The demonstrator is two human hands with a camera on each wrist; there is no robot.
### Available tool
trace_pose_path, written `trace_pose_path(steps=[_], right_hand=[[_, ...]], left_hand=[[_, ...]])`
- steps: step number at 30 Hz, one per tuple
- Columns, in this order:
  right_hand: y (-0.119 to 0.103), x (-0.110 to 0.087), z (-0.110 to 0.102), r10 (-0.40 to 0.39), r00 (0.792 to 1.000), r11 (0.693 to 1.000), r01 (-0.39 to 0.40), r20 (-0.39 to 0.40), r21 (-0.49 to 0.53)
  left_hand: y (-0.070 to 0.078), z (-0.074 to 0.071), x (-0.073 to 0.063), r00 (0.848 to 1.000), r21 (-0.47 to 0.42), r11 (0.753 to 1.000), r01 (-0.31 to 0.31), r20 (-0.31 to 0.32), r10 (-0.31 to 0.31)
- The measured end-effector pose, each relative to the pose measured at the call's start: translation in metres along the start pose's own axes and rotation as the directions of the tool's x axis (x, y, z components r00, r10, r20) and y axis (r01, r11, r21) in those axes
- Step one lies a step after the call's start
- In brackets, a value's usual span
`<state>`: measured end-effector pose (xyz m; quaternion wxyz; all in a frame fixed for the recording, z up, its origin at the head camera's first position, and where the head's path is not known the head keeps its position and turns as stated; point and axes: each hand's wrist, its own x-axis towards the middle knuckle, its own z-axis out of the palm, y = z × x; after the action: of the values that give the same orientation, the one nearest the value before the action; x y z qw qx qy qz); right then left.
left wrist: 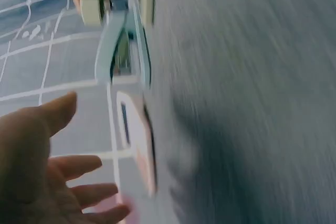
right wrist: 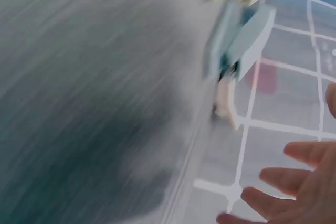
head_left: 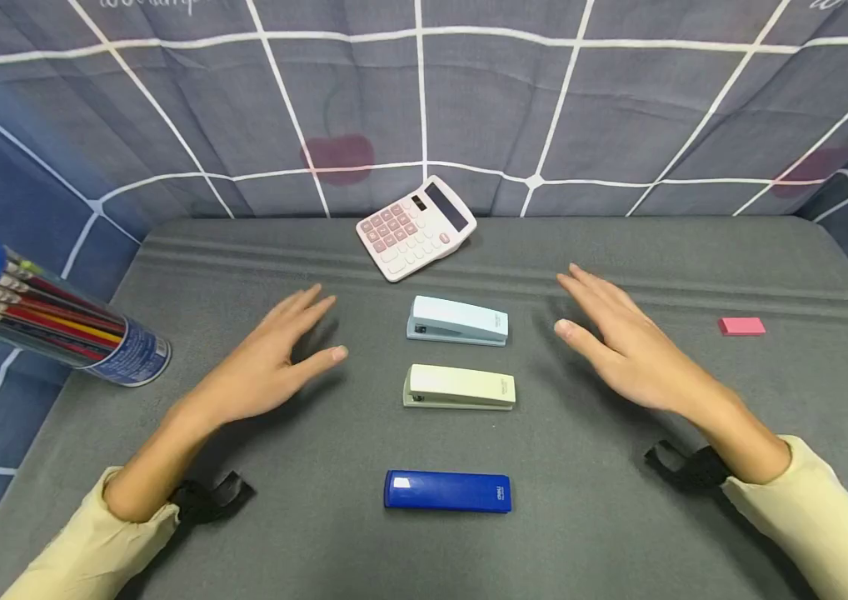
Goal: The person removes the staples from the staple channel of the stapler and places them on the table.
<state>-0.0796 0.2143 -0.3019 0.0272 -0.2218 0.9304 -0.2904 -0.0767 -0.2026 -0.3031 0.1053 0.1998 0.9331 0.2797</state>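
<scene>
Three staplers lie in a column mid-table in the head view: a light blue stapler (head_left: 458, 320) at the back, a pale yellow-green stapler (head_left: 460, 387) in the middle and a dark blue stapler (head_left: 448, 492) at the front. To their left hovers my left hand (head_left: 262, 367), fingers extended, touching nothing. My right hand (head_left: 622, 350) is held over the table to their right, likewise with straight fingers and nothing in it. Both wrist views are blurred; the light blue stapler (left wrist: 140, 45) (right wrist: 239, 40) shows beyond the fingers in each.
A white and pink calculator (head_left: 416, 227) lies behind the staplers. At far left is a clear tub of pencils (head_left: 94, 321) with a blue lid. A pink eraser (head_left: 742, 326) sits at the right. Checked grey-blue cloth (head_left: 484, 108) hangs behind the grey table (head_left: 319, 533).
</scene>
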Motion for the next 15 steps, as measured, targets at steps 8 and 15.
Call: trace_pose_path(steps=[8, 15], right_hand=[[-0.043, 0.040, 0.015, 0.008, 1.000, 0.938, -0.013, 0.015, 0.346], [-0.066, 0.073, 0.040, -0.069, 0.996, 0.957, 0.051, 0.051, 0.285]], left_hand=[[0.012, 0.024, 0.045, 0.986, -0.433, 0.899, 0.066, 0.169, 0.008], [0.020, 0.033, 0.070, 0.974, -0.469, 0.881, 0.067, 0.224, 0.045]])
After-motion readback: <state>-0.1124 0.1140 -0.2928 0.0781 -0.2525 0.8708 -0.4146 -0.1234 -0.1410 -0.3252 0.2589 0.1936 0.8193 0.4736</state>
